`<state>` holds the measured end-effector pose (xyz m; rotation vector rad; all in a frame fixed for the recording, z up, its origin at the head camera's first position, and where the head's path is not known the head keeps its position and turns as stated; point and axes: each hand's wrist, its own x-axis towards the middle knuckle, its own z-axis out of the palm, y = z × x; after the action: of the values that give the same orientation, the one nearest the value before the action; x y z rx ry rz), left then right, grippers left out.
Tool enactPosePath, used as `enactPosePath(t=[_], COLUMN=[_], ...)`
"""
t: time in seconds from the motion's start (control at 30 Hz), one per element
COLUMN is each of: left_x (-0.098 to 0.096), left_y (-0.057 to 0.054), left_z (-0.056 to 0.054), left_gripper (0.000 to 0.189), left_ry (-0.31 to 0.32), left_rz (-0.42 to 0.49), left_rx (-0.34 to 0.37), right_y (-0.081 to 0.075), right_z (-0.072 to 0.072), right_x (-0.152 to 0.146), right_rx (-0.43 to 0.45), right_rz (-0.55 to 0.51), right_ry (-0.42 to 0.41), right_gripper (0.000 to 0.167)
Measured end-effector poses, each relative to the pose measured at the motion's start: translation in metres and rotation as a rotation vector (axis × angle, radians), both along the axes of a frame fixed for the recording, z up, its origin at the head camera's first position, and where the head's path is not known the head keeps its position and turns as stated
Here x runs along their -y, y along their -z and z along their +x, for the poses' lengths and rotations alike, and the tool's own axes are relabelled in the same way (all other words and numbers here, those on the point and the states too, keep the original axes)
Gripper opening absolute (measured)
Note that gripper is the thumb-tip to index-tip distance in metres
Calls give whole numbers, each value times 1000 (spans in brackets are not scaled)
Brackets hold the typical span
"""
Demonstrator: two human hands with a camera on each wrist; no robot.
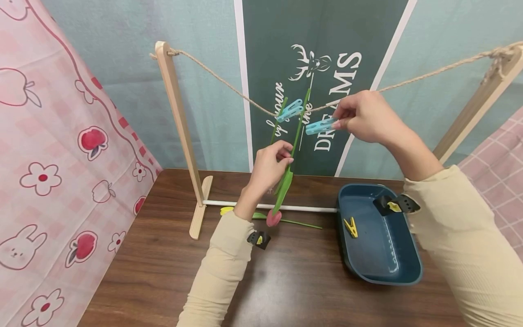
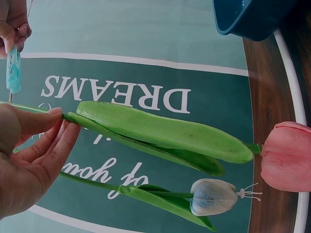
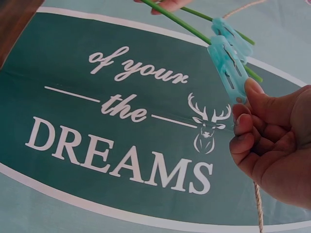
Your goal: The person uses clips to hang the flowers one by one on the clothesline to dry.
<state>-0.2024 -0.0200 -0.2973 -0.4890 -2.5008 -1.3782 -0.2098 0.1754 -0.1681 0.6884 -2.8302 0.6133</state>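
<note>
My left hand (image 1: 269,165) pinches the green stem of a pink tulip (image 1: 274,218), which hangs flower-down with its stem end rising past the rope (image 1: 229,85). My right hand (image 1: 367,119) holds a light blue clothespin (image 1: 319,126) by its handle end, just right of that stem. In the right wrist view the jaws of this clothespin (image 3: 227,70) overlap the stem; whether they clasp it I cannot tell. A second light blue clothespin (image 1: 291,110) sits on the rope at the stem of a white-and-blue tulip (image 2: 214,196), which also hangs flower-down.
Wooden posts (image 1: 180,122) hold the rope at both ends. Behind my left wrist, a yellow tulip (image 1: 226,210) lies on the table (image 1: 163,272) near a white bar (image 1: 310,208). At right, a blue basin (image 1: 380,278) contains a yellow clothespin (image 1: 351,227). A printed curtain (image 1: 204,27) hangs behind.
</note>
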Motion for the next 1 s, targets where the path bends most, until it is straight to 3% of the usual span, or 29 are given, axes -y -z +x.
enactPosePath(t=[0.53,0.77,1.0], left_x=[-1,-1,-1], left_y=[0,0,1], left_z=[-1,-1,-1], left_gripper=[18,18,18], left_ry=[7,-2,5], left_rz=[5,6,11], left_rx=[-16,-6,-6], right_y=[-21,-26,-26], right_z=[-7,-9,-10], right_x=[8,10,12], right_rx=[-64,-137,-148], right_rz=[49,45,45], right_ry=[28,27,48], right_gripper=[6,7,9])
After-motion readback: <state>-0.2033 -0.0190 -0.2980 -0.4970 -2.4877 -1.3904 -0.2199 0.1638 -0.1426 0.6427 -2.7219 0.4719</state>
